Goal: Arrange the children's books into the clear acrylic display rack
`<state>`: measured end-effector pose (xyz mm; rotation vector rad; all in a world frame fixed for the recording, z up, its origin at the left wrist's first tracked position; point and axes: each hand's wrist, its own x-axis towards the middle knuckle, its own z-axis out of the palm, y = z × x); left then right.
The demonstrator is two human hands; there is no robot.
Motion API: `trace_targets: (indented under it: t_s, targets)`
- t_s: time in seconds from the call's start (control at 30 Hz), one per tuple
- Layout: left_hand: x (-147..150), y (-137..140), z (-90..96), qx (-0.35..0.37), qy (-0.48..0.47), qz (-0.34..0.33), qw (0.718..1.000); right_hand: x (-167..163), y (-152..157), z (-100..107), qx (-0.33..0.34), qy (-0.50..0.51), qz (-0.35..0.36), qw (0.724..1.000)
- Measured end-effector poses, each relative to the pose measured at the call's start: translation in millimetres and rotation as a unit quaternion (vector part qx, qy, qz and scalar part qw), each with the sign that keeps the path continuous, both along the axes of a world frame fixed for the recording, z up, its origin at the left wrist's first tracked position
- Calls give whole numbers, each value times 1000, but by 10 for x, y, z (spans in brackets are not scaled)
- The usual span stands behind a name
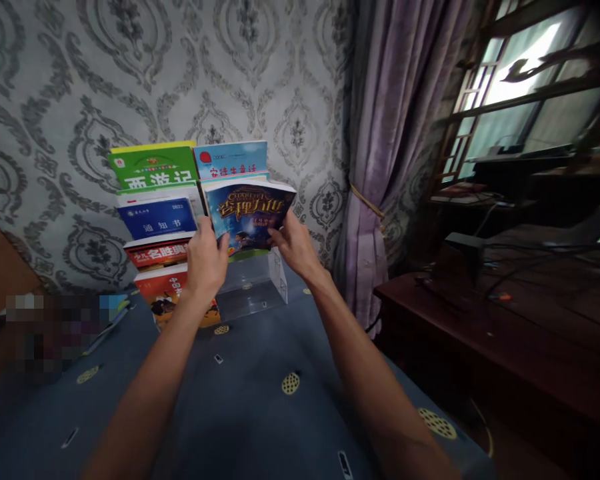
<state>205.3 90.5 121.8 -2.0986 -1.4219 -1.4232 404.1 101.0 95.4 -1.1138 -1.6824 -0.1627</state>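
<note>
A dark blue book (245,212) with gold Chinese lettering is held by both hands, its cover towards me and slightly tilted. My left hand (207,257) grips its left edge with the thumb at the cover, and my right hand (295,245) is closed on its right edge. Behind and below it stands a clear tiered rack (250,293). In the rack's left column are a green book (153,167), a blue booklet (157,218), a red book (155,255) and an orange-red book (163,290). A light blue book (233,155) stands at the upper right, partly hidden by the held book.
The rack stands on a dark blue patterned cloth (250,400) against a patterned grey wall (300,87). A purple curtain (380,167) hangs to the right, beside a dark red wooden table (505,347) with cables. More books (113,313) lie at the left, partly blurred.
</note>
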Motion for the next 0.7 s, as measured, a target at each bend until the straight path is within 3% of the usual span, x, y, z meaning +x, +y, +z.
trace_targets:
  t_s: [0.33, 0.7]
  targets:
    - [193, 224, -240, -53, 10, 29, 998, 108, 253, -240, -58, 65, 49, 995]
    - [230, 257, -278, -59, -2, 22, 998, 116, 188, -205, -88, 8, -8, 996]
